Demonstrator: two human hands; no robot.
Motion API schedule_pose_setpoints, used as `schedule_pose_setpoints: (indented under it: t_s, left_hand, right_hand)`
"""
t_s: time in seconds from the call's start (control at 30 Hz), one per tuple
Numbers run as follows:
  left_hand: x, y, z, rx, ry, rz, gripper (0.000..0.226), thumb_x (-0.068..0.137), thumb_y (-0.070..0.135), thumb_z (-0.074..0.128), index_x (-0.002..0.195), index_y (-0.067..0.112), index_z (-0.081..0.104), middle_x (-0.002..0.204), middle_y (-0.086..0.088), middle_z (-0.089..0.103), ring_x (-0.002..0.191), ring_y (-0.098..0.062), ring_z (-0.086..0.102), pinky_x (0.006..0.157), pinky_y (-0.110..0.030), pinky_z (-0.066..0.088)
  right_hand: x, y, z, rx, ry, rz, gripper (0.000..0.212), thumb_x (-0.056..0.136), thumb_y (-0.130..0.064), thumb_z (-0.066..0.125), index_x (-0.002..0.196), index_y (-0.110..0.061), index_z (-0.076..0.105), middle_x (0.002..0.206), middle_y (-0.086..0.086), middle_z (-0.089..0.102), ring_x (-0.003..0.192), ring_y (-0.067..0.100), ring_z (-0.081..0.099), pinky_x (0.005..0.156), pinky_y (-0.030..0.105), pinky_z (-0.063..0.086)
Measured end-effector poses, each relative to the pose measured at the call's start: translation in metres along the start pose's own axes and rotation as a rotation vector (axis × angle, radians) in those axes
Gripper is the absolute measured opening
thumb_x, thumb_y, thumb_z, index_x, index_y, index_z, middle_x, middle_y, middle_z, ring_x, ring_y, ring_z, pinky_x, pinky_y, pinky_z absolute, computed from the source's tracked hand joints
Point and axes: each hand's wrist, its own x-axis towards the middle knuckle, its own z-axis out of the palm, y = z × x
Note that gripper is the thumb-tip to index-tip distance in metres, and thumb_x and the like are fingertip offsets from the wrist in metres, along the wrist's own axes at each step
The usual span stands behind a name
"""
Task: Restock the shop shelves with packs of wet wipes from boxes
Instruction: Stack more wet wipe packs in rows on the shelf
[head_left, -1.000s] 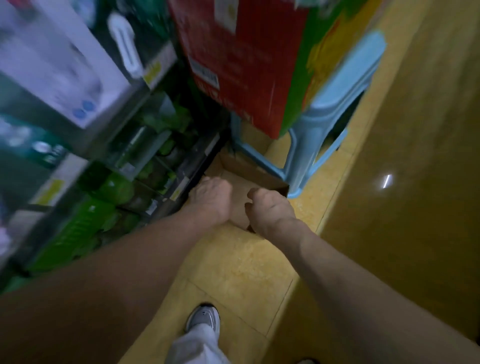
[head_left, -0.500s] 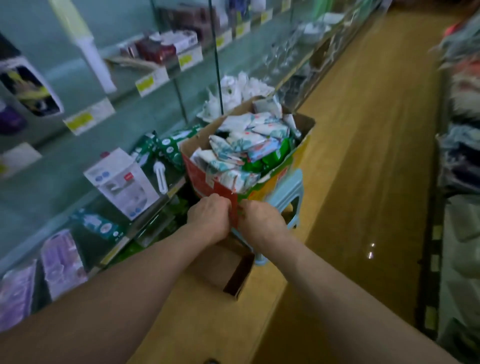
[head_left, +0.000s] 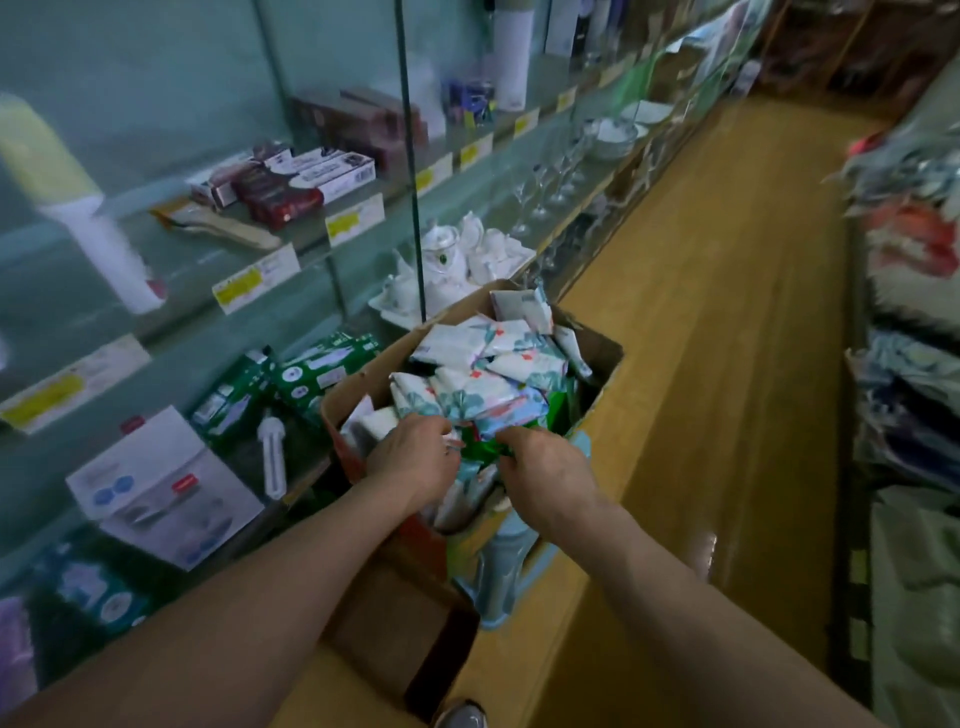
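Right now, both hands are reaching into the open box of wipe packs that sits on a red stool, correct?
No. The stool is light blue, not red, as the head view shows. The left hand and right hand do reach into the open box of wipe packs on it.

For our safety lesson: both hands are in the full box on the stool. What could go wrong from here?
1. The box sits perched on the stool; tugging with the left hand and right hand might tip it.
2. Heaped packs of wet wipes could spill over the rim.
3. The open carton on the floor beside the stool is a likely trip hazard.
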Motion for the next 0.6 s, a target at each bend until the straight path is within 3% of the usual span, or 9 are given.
schedule_pose_setpoints:
  t_s: [0.17, 0.23, 0.33, 0.37, 0.5, 0.6]
  left_hand:
    - [0.085, -0.003, -0.004, -0.302, -0.055, -0.169, 0.042, 0.091, 0.032, 0.057, 0.130, 0.015, 0.055, 0.130, -0.009, 0.057, 0.115, -0.027, 0.055, 0.091, -0.031, 0.045]
    - [0.123, -0.007, -0.003, -0.509, -0.064, -0.308, 0.039, 0.091, 0.029, 0.057, 0.122, 0.007, 0.059, 0.119, -0.011, 0.061, 0.107, -0.030, 0.058, 0.088, -0.034, 0.050]
    - [0.163, -0.002, -0.002, -0.954, -0.158, -0.584, 0.035, 0.091, 0.026, 0.056, 0.118, 0.003, 0.056, 0.099, -0.015, 0.063, 0.076, -0.026, 0.060, 0.057, -0.031, 0.051]
    - [0.172, 0.001, -0.001, -1.033, -0.205, -0.644, 0.034, 0.093, 0.028, 0.055, 0.117, 0.004, 0.052, 0.092, -0.014, 0.061, 0.070, -0.024, 0.057, 0.054, -0.032, 0.050]
    - [0.205, 0.003, 0.009, -1.087, -0.268, -0.773, 0.036, 0.093, 0.042, 0.056, 0.111, 0.011, 0.053, 0.073, -0.008, 0.051, 0.060, -0.019, 0.049, 0.051, -0.032, 0.043]
    - [0.222, 0.001, 0.018, -1.119, -0.229, -0.847, 0.035, 0.086, 0.045, 0.066, 0.095, 0.014, 0.053, 0.064, -0.003, 0.044, 0.052, -0.014, 0.041, 0.050, -0.025, 0.037]
  right_hand:
    - [0.082, 0.008, -0.003, 0.032, -0.021, 0.048, 0.037, 0.097, -0.016, 0.045, 0.134, -0.016, 0.047, 0.131, 0.012, 0.048, 0.118, 0.033, 0.050, 0.090, 0.039, 0.047]
    - [0.110, 0.017, -0.006, -0.001, -0.033, 0.089, 0.042, 0.097, -0.019, 0.045, 0.139, -0.019, 0.042, 0.136, 0.010, 0.043, 0.125, 0.031, 0.041, 0.095, 0.039, 0.043]
    - [0.144, 0.032, -0.008, -0.062, -0.075, 0.189, 0.045, 0.097, -0.022, 0.045, 0.141, -0.021, 0.036, 0.145, 0.009, 0.033, 0.134, 0.031, 0.028, 0.102, 0.045, 0.037]
    - [0.153, 0.035, -0.007, -0.075, -0.093, 0.211, 0.047, 0.096, -0.024, 0.047, 0.141, -0.021, 0.035, 0.147, 0.009, 0.029, 0.136, 0.031, 0.024, 0.104, 0.047, 0.035]
    - [0.178, 0.045, 0.004, -0.098, -0.174, 0.249, 0.052, 0.095, -0.027, 0.050, 0.143, -0.022, 0.029, 0.150, 0.008, 0.022, 0.140, 0.031, 0.016, 0.110, 0.054, 0.028]
    - [0.193, 0.049, 0.013, -0.059, -0.186, 0.277, 0.055, 0.094, -0.028, 0.051, 0.142, -0.025, 0.027, 0.151, 0.006, 0.021, 0.141, 0.030, 0.016, 0.112, 0.059, 0.020]
